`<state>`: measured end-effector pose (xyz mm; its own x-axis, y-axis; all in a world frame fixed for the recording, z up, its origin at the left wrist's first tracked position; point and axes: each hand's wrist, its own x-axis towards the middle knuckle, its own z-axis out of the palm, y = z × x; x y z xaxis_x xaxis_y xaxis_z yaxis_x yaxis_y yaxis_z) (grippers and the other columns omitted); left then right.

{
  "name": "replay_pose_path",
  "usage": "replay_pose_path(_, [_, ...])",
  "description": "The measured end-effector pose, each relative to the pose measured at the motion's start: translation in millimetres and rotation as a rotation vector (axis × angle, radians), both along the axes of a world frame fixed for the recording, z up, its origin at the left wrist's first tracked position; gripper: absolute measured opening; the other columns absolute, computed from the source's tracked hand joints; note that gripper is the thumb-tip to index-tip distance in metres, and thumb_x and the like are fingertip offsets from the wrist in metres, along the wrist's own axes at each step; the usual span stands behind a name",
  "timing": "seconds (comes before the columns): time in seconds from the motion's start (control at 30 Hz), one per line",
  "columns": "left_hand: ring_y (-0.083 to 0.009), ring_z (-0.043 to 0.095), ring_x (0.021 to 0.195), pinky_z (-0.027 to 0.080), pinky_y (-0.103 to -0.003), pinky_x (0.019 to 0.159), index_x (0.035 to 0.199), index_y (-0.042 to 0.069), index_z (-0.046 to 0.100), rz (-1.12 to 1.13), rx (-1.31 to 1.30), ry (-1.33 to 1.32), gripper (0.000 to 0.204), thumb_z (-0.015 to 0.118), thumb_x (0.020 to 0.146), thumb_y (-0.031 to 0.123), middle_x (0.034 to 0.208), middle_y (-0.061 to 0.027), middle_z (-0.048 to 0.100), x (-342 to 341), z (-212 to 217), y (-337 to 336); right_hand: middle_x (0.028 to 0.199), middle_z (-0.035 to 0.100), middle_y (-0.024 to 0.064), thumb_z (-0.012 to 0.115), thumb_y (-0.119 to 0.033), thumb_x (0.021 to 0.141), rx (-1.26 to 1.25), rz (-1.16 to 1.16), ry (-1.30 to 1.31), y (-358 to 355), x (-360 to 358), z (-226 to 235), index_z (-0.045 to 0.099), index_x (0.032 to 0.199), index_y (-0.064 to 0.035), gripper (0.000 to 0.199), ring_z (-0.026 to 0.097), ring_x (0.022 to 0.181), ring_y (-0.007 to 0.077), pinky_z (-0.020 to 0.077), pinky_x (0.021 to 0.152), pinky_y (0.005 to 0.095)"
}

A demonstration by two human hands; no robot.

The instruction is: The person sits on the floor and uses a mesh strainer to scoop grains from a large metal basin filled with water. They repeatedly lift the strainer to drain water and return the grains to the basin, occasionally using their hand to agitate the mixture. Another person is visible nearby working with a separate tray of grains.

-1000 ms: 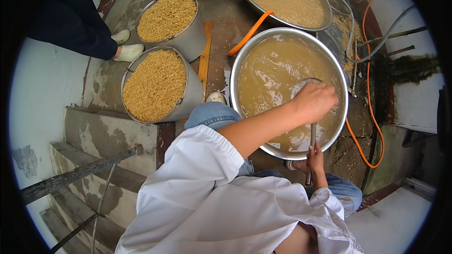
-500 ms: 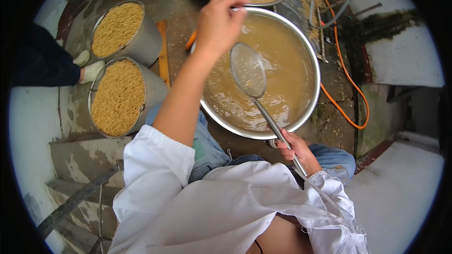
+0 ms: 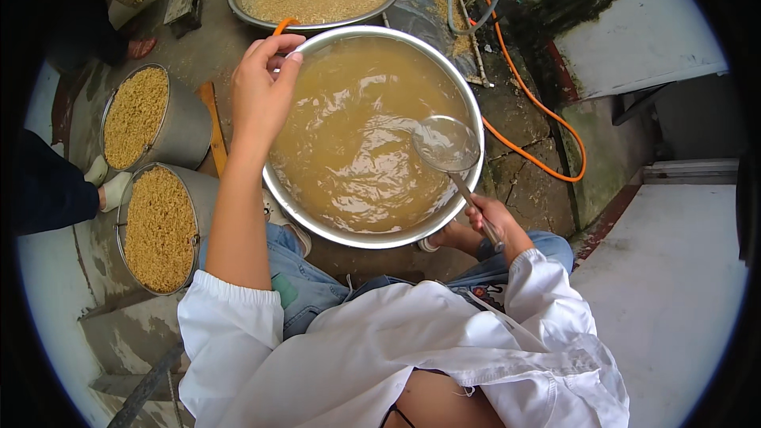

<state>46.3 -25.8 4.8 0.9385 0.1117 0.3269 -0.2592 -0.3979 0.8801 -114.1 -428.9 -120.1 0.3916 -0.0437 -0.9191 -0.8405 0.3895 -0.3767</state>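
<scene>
Grey floor [image 3: 531, 200] lies around. Right of the middle, my right hand [image 3: 499, 222] grips my long strainer [image 3: 446, 143], pointing up-left. My left hand [image 3: 264, 93] bends by the bowl [image 3: 365, 241]; pinching, I can't tell.

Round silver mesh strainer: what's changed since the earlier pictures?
Since half a second ago, the strainer moved right within the wide silver basin. The left hand, first over the strainer, is now by the basin's far-left rim. The right hand still grips the strainer's handle; two grey metal buckets stayed put.
</scene>
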Motion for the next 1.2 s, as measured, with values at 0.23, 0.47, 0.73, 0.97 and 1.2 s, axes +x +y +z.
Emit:
replay_pose_path(0.23, [-0.0134, 0.057, 0.072, 0.048, -0.026, 0.065, 0.097, 0.003, 0.064, 0.001, -0.026, 0.027, 0.017, 0.058, 0.082, 0.006, 0.089, -0.0051, 0.06, 1.7, -0.2, -2.0, 0.061, 0.044, 0.0022, 0.043, -0.02, 0.096, -0.166, 0.22, -0.27, 25.3, 148.9, -45.9, 0.041, 0.1, -0.0067, 0.014, 0.04, 0.044, 0.0105, 0.0356, 0.038, 0.0251])
replay_pose_path(0.47, [-0.0149, 0.059, 0.075, 0.049, -0.027, 0.067, 0.097, 0.003, 0.064, 0.008, 0.027, 0.051, 0.016, 0.058, 0.082, 0.006, 0.09, -0.0063, 0.06, 1.6, 5.7, -0.9, 0.066, 0.044, -0.0004, 0.047, -0.018, 0.095, 0.223, 0.102, -0.461, 58.3, 161.9, -18.8, 0.042, 0.103, -0.0113, 0.011, 0.038, 0.045, 0.0053, 0.0335, 0.038, 0.0198])
replay_pose_path(0.73, [-0.0152, 0.058, 0.075, 0.048, -0.027, 0.067, 0.098, 0.002, 0.063, -0.028, 0.03, 0.072, 0.017, 0.057, 0.083, 0.006, 0.091, -0.0075, 0.059, 6.7, 3.3, -16.9, 0.071, 0.047, 0.0015, 0.047, -0.02, 0.095, 0.289, 0.074, -0.627, 9.1, 134.8, 26.5, 0.039, 0.126, -0.0108, 0.033, 0.041, 0.048, 0.0063, 0.0351, 0.039, 0.0178])
replay_pose_path(0.97, [-0.0167, 0.058, 0.074, 0.047, -0.028, 0.069, 0.098, 0.002, 0.062, -0.072, 0.129, 0.093, 0.017, 0.056, 0.082, 0.004, 0.091, -0.0084, 0.059, 6.8, 1.1, -34.5, 0.065, 0.05, 0.0025, 0.049, -0.023, 0.093, -0.625, 0.189, -0.57, -63.7, 188.5, -8.2, 0.049, 0.115, -0.0067, 0.027, 0.044, 0.044, 0.0107, 0.0364, 0.038, 0.0261])
replay_pose_path(1.2, [-0.018, 0.059, 0.077, 0.047, -0.027, 0.069, 0.098, 0.001, 0.063, -0.016, 0.205, 0.144, 0.017, 0.057, 0.082, 0.002, 0.096, -0.0089, 0.058, 9.9, -8.8, -32.2, 0.101, 0.06, 0.0198, 0.047, -0.015, 0.09, -1.512, 0.417, -0.743, -70.7, 334.2, -60.6, 0.034, 0.138, -0.0122, 0.05, 0.059, 0.085, 0.0356, 0.0461, 0.074, 0.0458])
